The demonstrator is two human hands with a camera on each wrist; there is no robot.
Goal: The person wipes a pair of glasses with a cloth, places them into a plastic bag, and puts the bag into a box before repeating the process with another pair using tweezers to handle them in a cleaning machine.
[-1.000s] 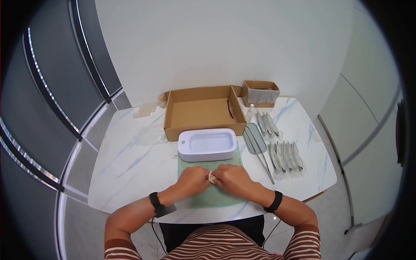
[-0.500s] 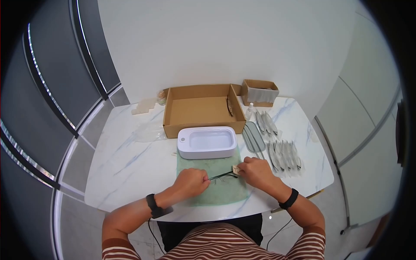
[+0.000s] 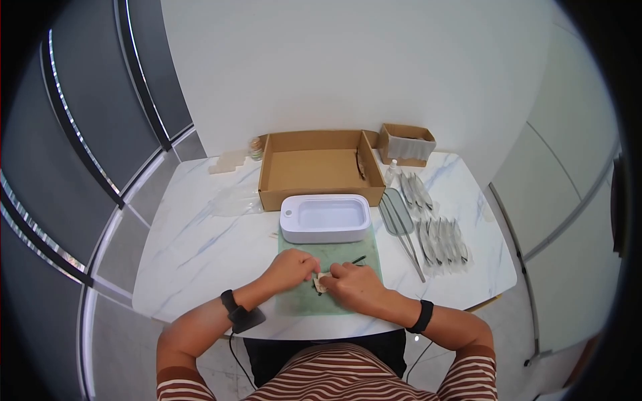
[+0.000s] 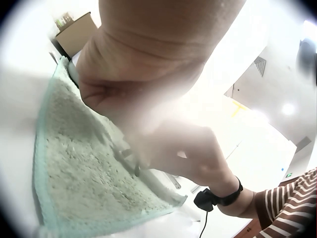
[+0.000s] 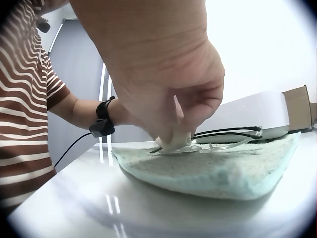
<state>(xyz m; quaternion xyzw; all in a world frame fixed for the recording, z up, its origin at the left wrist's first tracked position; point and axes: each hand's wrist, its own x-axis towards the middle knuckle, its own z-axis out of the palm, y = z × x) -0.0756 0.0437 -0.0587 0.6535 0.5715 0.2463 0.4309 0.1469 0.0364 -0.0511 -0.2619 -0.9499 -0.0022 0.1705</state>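
Note:
A pair of glasses with dark, thin temples point(image 3: 359, 260) is low over the green towel point(image 3: 301, 305). In the right wrist view its temples point(image 5: 228, 132) point toward the white basin, and a clear rim shows close over the towel. My right hand point(image 3: 358, 286) pinches a small cream cloth point(image 3: 320, 283) against the glasses; the cloth also appears under the fingertips as a pale fold point(image 5: 176, 142). My left hand point(image 3: 291, 269) is right beside it, thumb and fingers curled at the near end of the glasses. Glare blurs those fingers in the left wrist view.
Behind the towel stands a white basin point(image 3: 326, 232), then a large cardboard box point(image 3: 314, 199) with dark-framed glasses inside. On the right lie tongs point(image 3: 409, 257), several bagged glasses point(image 3: 441, 242), a small spray bottle point(image 3: 392, 171) and a smaller box point(image 3: 406, 156). Clear plastic point(image 3: 234, 202) lies left.
The hands came apart with the dark temples showing between them, then the right hand moved back left to the left hand. The cream cloth came along with it.

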